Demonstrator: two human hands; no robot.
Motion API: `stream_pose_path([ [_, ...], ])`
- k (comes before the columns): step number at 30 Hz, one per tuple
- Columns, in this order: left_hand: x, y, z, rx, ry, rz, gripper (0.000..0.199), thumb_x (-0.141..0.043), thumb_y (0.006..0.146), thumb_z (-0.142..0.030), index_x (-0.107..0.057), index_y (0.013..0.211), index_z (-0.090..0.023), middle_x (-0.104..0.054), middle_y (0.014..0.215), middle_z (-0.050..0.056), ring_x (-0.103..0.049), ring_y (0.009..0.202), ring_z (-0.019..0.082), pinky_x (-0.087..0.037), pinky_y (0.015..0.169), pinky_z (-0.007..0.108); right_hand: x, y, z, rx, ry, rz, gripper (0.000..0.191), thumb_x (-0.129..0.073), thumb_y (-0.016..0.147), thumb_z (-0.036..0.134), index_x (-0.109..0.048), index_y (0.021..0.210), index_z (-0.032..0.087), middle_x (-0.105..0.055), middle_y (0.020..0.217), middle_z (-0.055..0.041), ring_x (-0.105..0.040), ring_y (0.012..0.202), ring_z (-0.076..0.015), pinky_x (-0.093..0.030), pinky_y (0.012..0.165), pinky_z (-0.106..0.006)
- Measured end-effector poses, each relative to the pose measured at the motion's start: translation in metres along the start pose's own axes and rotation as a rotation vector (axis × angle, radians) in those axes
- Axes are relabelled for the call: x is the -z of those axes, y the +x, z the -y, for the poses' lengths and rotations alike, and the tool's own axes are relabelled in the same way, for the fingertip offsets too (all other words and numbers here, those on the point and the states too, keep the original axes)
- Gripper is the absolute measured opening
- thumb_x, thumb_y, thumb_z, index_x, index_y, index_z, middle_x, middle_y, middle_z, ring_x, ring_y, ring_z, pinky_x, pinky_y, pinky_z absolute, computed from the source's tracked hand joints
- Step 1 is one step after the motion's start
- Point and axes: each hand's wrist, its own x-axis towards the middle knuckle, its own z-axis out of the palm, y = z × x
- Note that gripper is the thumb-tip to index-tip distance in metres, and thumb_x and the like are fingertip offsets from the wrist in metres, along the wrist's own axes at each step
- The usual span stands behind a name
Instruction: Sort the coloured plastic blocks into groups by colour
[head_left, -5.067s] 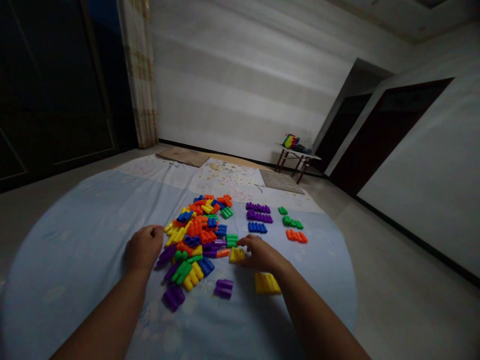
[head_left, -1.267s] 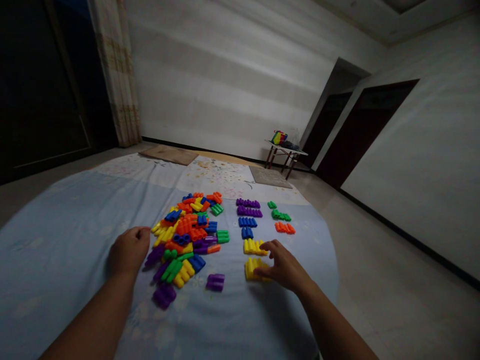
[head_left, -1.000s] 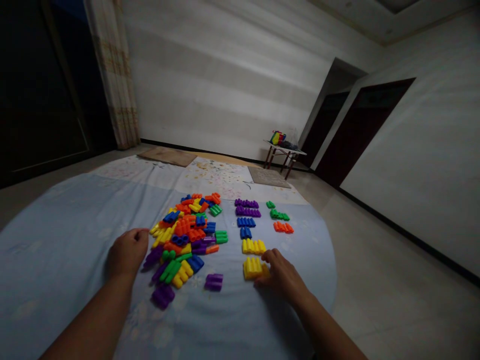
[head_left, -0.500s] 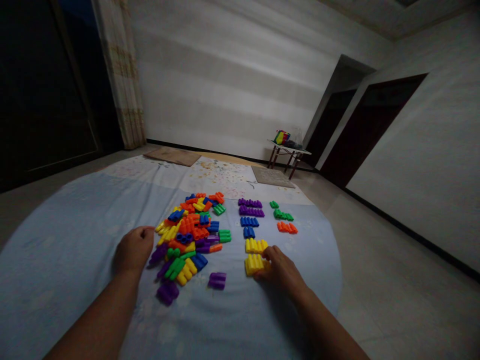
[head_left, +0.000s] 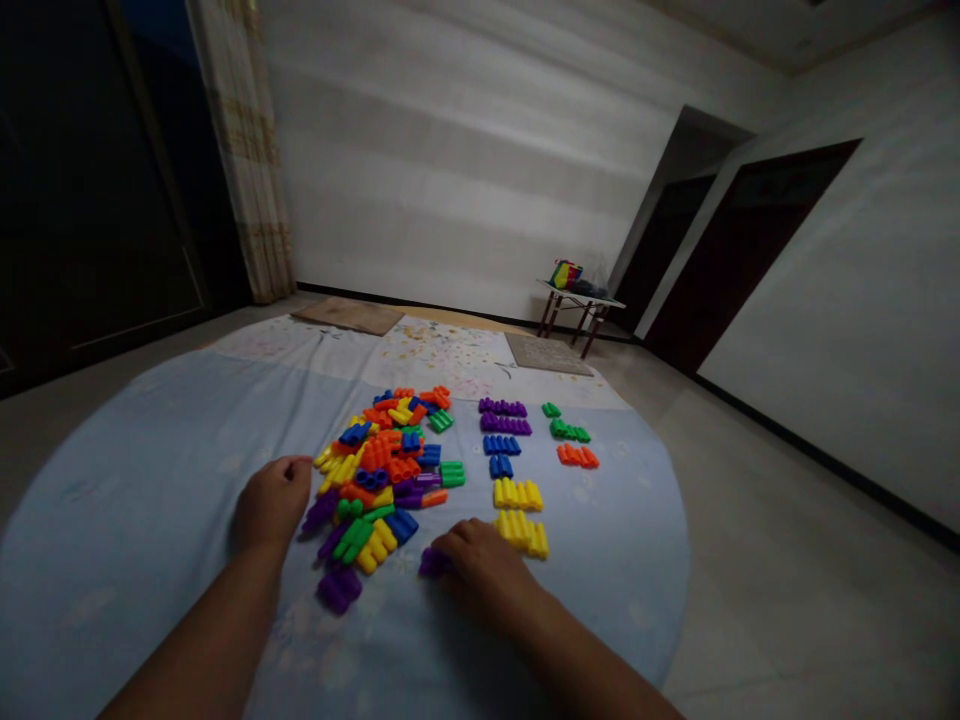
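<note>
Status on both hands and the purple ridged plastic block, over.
Left hand: loose fist, beside the multicoloured plastic block pile. Right hand: at the purple ridged plastic block, grip unclear. Block partly hidden by that hand; no other obstruction seen.

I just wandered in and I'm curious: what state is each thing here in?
left hand: loosely curled, beside the block pile
right hand: over the purple block, grip unclear
purple block: partly hidden
block pile: heaped, colours mixed
yellow blocks: lying in two rows
tablecloth: spread, creased
curtain: hanging, gathered
</note>
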Motion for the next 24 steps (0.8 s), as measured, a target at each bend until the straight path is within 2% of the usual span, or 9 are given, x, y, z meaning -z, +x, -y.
stream_pose_path([
  [2,0.0,0.001,0.001,-0.002,0.01,0.014,0.041,-0.033,0.081,-0.038,-0.065,0.096,-0.018,-0.067,0.098,0.009,-0.06,0.087,0.021,-0.043,0.069,0.026,0.003,-0.001,-0.002,-0.004,0.019,-0.018,0.031,-0.058,0.078,0.021,-0.06,0.108,0.025,-0.06,0.104,-0.0051,-0.055,0.096,-0.0205,-0.043,0.082,-0.031],
  [5,0.001,0.003,0.003,0.001,0.029,0.045,0.041,-0.032,0.082,-0.039,-0.065,0.096,-0.018,-0.067,0.101,0.009,-0.06,0.089,0.022,-0.043,0.071,0.027,0.017,-0.005,-0.016,-0.032,0.138,-0.149,0.03,-0.061,0.076,0.024,-0.06,0.106,0.026,-0.061,0.1,-0.003,-0.056,0.092,-0.0169,-0.044,0.08,-0.026],
  [8,0.001,0.005,0.004,0.02,0.031,0.061,0.042,-0.03,0.082,-0.04,-0.064,0.097,-0.019,-0.065,0.104,0.01,-0.059,0.093,0.024,-0.043,0.075,0.029,0.036,-0.004,-0.048,-0.114,0.238,-0.349,0.025,-0.061,0.076,0.026,-0.061,0.101,0.022,-0.063,0.094,-0.0023,-0.058,0.084,-0.0138,-0.045,0.077,-0.024],
  [11,0.0,0.007,0.004,0.038,0.016,0.077,0.043,-0.029,0.082,-0.041,-0.063,0.097,-0.02,-0.065,0.107,0.01,-0.058,0.095,0.025,-0.043,0.077,0.031,0.05,0.003,-0.091,-0.247,0.275,-0.459,0.024,-0.06,0.077,0.028,-0.062,0.099,0.019,-0.064,0.089,-0.0031,-0.06,0.075,-0.0132,-0.048,0.07,-0.024],
  [16,-0.005,0.01,0.01,0.014,0.027,0.076,0.042,-0.029,0.082,-0.042,-0.063,0.094,-0.021,-0.065,0.104,0.01,-0.059,0.094,0.026,-0.044,0.077,0.032,0.058,0.025,-0.143,-0.394,0.255,-0.475,0.024,-0.059,0.077,0.03,-0.063,0.097,0.017,-0.068,0.089,-0.0038,-0.062,0.077,-0.0148,-0.049,0.071,-0.025],
  [24,-0.008,0.012,0.015,0.022,-0.002,0.055,0.041,-0.028,0.082,-0.043,-0.063,0.09,-0.024,-0.067,0.101,0.008,-0.061,0.092,0.025,-0.045,0.076,0.032,0.059,0.094,-0.174,-0.52,0.206,-0.462,0.029,-0.06,0.076,0.033,-0.063,0.1,0.017,-0.07,0.091,-0.0044,-0.064,0.085,-0.0179,-0.048,0.074,-0.026],
])
